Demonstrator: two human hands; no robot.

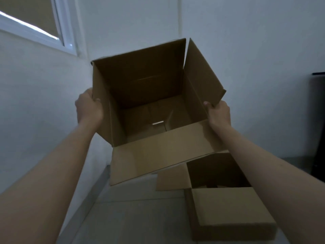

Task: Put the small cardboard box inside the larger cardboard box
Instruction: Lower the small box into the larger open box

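I hold the larger cardboard box (158,152) up in the air, tilted so its open mouth faces me; its flaps stand out and the inside is empty. My left hand (88,107) grips its left wall. My right hand (219,111) grips its right edge below the right flap. The small cardboard box (226,206) sits on the floor at the lower right, open, with one flap lying toward me and one to the left. My right forearm crosses over its right side.
A pale tiled floor (140,217) runs beneath the boxes. White walls meet in a corner behind the large box, with a window (31,18) at the upper left. A dark object (318,120) stands at the right edge.
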